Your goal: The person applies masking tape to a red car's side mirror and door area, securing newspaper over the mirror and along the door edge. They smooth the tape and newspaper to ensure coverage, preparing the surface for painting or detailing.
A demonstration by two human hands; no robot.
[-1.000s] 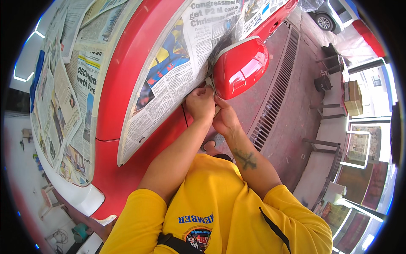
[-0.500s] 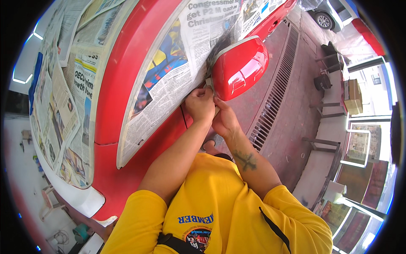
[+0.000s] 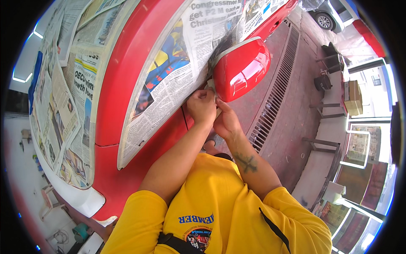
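My left hand [image 3: 202, 106] is closed in a pinch at the lower edge of a red side mirror [image 3: 242, 70], its fingers on a pale strip of masking tape [image 3: 210, 84]. Close beside it, my right hand [image 3: 227, 120] has its thumb and fingertips up against the underside of the mirror housing. A bit of pale tape shows between the two hands; how the right fingers hold it is partly hidden. The mirror stands out from a red car [image 3: 139, 36] whose side window is covered with taped newspaper [image 3: 163, 91].
More newspaper [image 3: 55, 106] covers the windshield at the left. A long floor grate [image 3: 275, 89] runs along the grey floor on the right. Beyond it stand dark metal benches [image 3: 323, 144], a black bucket [image 3: 323, 81] and cardboard boxes [image 3: 353, 97]. Another car [image 3: 325, 19] is at the far right.
Both hands stay at the base of the mirror with almost the same grip. The car and mirror sit very slightly farther right and lower in view.
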